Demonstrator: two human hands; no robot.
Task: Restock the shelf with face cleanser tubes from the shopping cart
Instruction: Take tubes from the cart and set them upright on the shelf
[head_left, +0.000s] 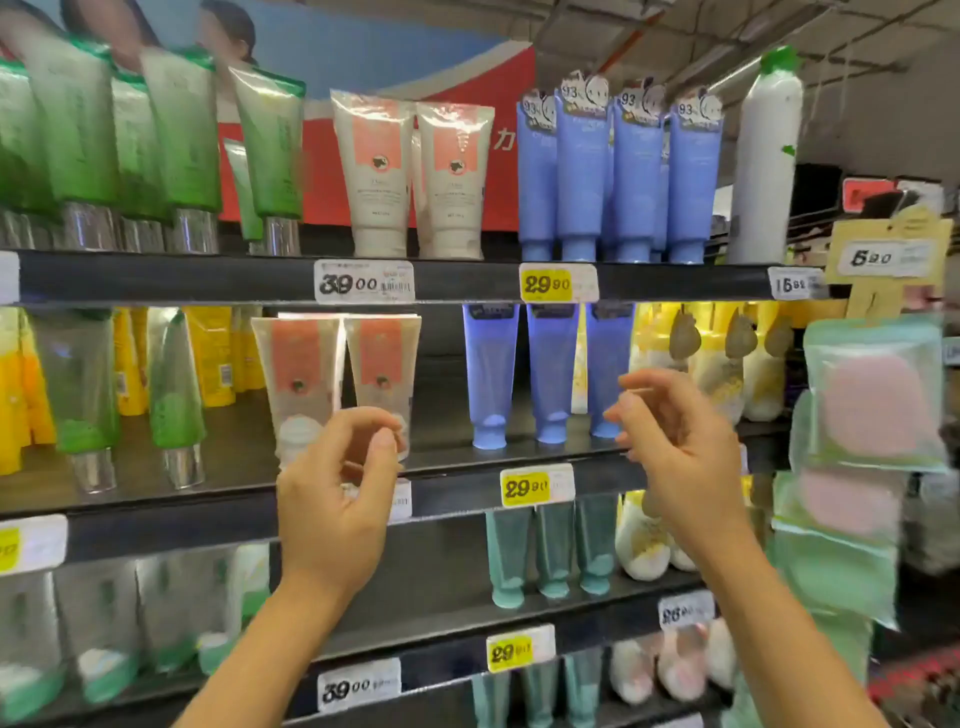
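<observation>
Two white cleanser tubes with orange labels (332, 374) stand cap-down on the middle shelf (457, 491). My left hand (337, 493) hovers just in front of their caps, fingers loosely curled, holding nothing. Three blue tubes (550, 369) stand to their right on the same shelf. My right hand (680, 452) is raised beside the rightmost blue tube, fingers relaxed and empty. More white-and-orange tubes (410, 182) and blue tubes (618, 176) fill the top shelf. The shopping cart is out of view.
Green tubes (171, 140) and yellow tubes (218, 353) stand at the left. Teal tubes (545, 545) fill the lower shelf. Hanging green pouches (872, 395) jut out at the right, next to my right arm. A gap lies between the white and blue tubes.
</observation>
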